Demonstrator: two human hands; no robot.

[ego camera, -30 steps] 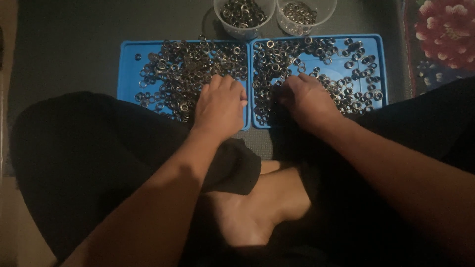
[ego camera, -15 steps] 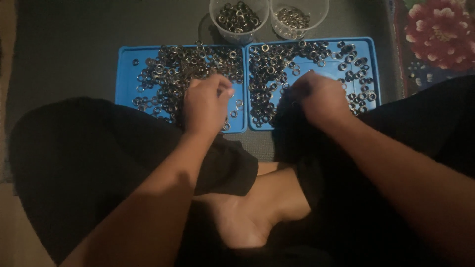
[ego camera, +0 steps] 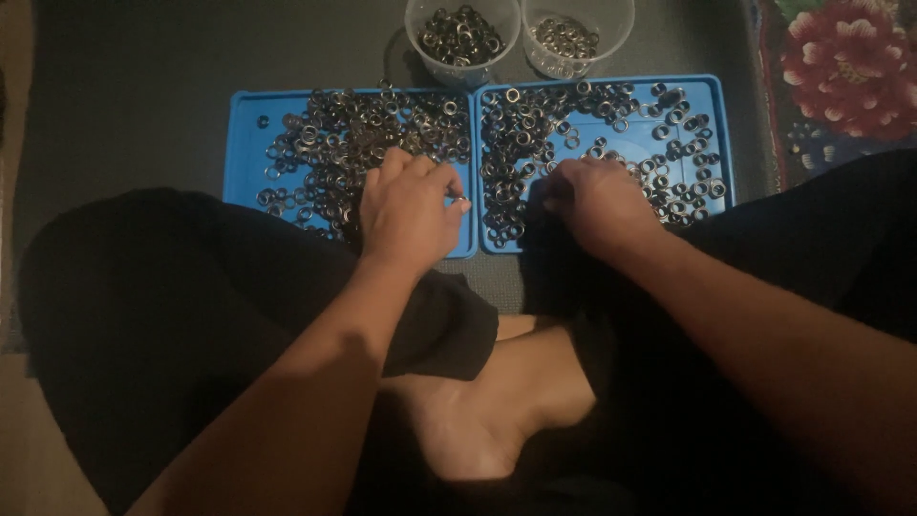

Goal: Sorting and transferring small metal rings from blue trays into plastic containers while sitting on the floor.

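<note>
Left tray [ego camera: 250,143], blue, heaped with small metal rings [ego camera: 334,153]. Left hand [ego camera: 409,205] over tray's near right corner, fingers curled, thumb and forefinger pinching one ring [ego camera: 459,201] just right of knuckles. Right tray [ego camera: 712,105] touches left tray, rings spread beyond and right of right hand [ego camera: 592,201]. Right hand knuckles up, fingertips down among rings; grip cannot tell. Two clear cups [ego camera: 462,43] beyond both hands, rings inside.

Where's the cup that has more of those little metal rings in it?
In the head view, the fuller clear cup stands at the top centre on the dark mat, just behind the left blue tray, with the emptier clear cup immediately to its right.
</note>
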